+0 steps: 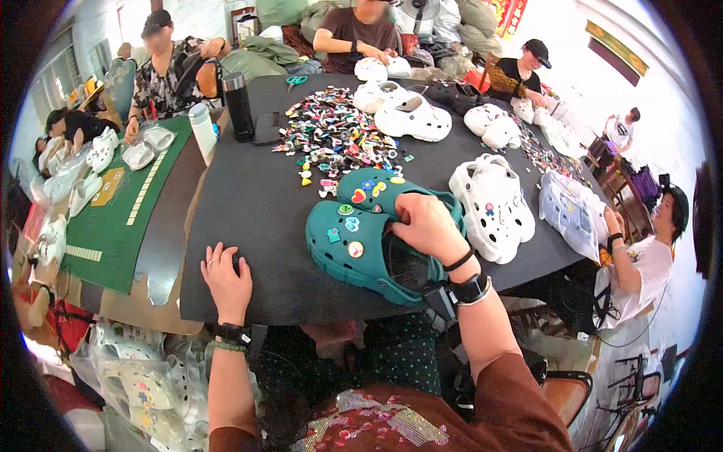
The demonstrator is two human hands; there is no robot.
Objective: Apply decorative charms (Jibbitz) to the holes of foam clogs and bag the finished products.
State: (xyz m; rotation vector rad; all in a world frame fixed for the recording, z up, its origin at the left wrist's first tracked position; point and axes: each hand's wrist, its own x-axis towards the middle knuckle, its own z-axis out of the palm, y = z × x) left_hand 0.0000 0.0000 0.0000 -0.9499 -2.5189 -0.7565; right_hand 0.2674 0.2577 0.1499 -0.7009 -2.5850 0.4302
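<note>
Two dark green clogs (339,260) rest side by side on the black tabletop in front of me. Colourful charms, among them a heart and a flower, sit in the holes of their uppers. My right hand (433,230) is closed at the far clog's opening, its fingers curled over the inner rim; the fingertips are partly hidden inside. Flat on the table to the left, my left hand (227,279) holds nothing, and its fingers are spread. A pair of white clogs (493,209) with a few charms stands just right of the green ones.
Beyond the clogs lies a pile of small colourful charms (335,132). More white clogs (413,117), a black tumbler (238,107), a phone (266,128) and teal scissors (297,80) are farther back. Co-workers sit around the table. Bagged clogs (143,384) lie below at left.
</note>
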